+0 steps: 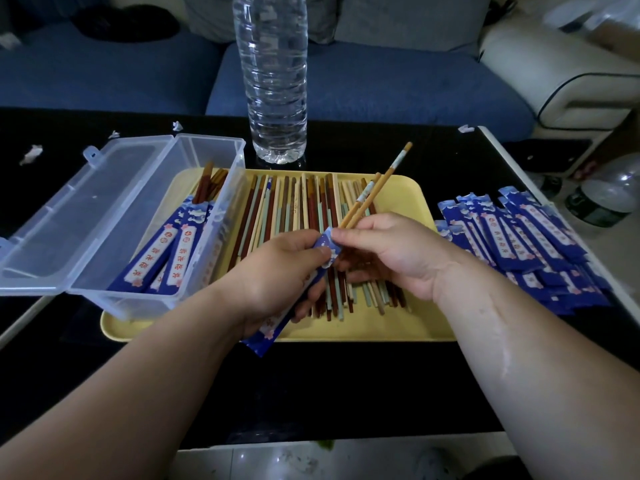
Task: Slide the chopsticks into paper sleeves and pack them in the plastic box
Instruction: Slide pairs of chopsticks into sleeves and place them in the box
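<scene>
My left hand (277, 271) holds a blue paper sleeve (268, 329) that slants down toward me over the yellow tray (398, 327). My right hand (388, 251) pinches a pair of tan chopsticks (372, 194) whose lower tips sit at the sleeve's open mouth, their tops pointing up and to the right. Several loose chopsticks (294, 209) in red, green and cream lie across the tray. The clear plastic box (207, 216) stands open on the tray's left side with several sleeved pairs (166, 251) leaning inside.
A tall clear water bottle (275, 81) stands behind the tray. A pile of empty blue sleeves (526, 237) lies on the black table (311, 386) to the right. The box lid (79, 209) hangs open to the left. A blue sofa is beyond the table.
</scene>
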